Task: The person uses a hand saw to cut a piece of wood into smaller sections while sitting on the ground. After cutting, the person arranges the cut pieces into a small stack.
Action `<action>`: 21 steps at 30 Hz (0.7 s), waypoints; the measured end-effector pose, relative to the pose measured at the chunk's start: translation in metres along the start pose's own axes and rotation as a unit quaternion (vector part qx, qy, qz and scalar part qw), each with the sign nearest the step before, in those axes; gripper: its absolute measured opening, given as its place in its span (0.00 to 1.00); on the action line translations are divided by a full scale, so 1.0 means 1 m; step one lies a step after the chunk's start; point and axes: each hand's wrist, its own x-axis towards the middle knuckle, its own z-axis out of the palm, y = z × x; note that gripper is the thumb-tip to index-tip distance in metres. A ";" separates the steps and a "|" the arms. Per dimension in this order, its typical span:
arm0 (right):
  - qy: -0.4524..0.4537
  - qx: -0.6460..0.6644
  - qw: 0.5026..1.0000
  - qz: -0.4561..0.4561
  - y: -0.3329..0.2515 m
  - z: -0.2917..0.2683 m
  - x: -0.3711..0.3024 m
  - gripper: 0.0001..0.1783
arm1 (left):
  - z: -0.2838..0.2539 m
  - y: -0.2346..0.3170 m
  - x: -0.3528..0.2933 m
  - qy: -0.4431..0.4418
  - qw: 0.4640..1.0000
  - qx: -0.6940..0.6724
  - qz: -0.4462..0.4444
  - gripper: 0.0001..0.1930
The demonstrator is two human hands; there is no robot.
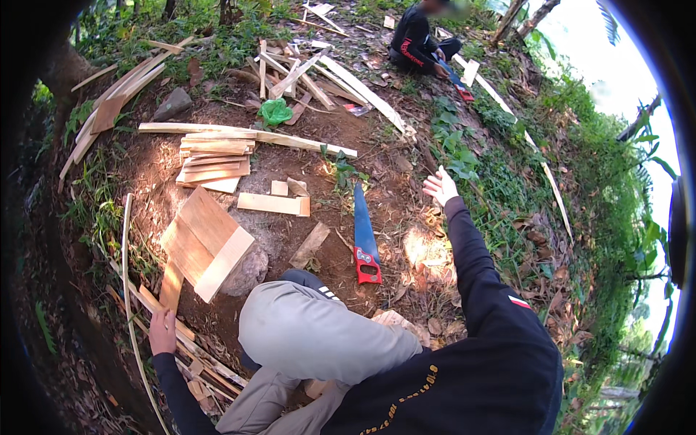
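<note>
My left hand [162, 332] is at the lower left, its fingers closed at the lower end of a narrow wooden board [171, 286]. That board's upper end meets a panel of wider boards [199, 235], which lies tilted over a grey stone [249, 271]. Out to the right, my right hand [441, 185] is stretched forward over the ground, fingers apart and nothing in them. A handsaw [365, 239] with a blue blade and red handle lies on the soil between my two arms, touched by neither hand.
Stacked short boards [215, 157] lie beyond the panel, beside a long plank [290, 141]. Small wood pieces [270, 204] lie nearer. A green plastic bag [275, 112] sits by a pile of offcuts [301, 76]. Another person [415, 40] sits far back with a second saw [457, 83].
</note>
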 end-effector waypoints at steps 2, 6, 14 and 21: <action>0.016 0.014 1.000 -0.020 -0.030 -0.004 0.016 0.49 | 0.002 -0.050 -0.007 -0.087 0.992 0.068 -0.064 0.20; 0.039 -0.001 0.999 -0.019 -0.055 -0.008 0.030 0.48 | -0.002 -0.088 -0.025 -0.250 0.946 0.132 -0.157 0.24; 0.035 0.154 0.987 -0.024 -0.051 0.006 0.073 0.56 | -0.036 -0.117 -0.036 -0.247 0.954 0.132 -0.111 0.13; 0.023 0.129 0.989 -0.065 -0.088 0.064 0.141 0.60 | -0.071 -0.146 -0.049 -0.257 0.943 0.109 -0.181 0.11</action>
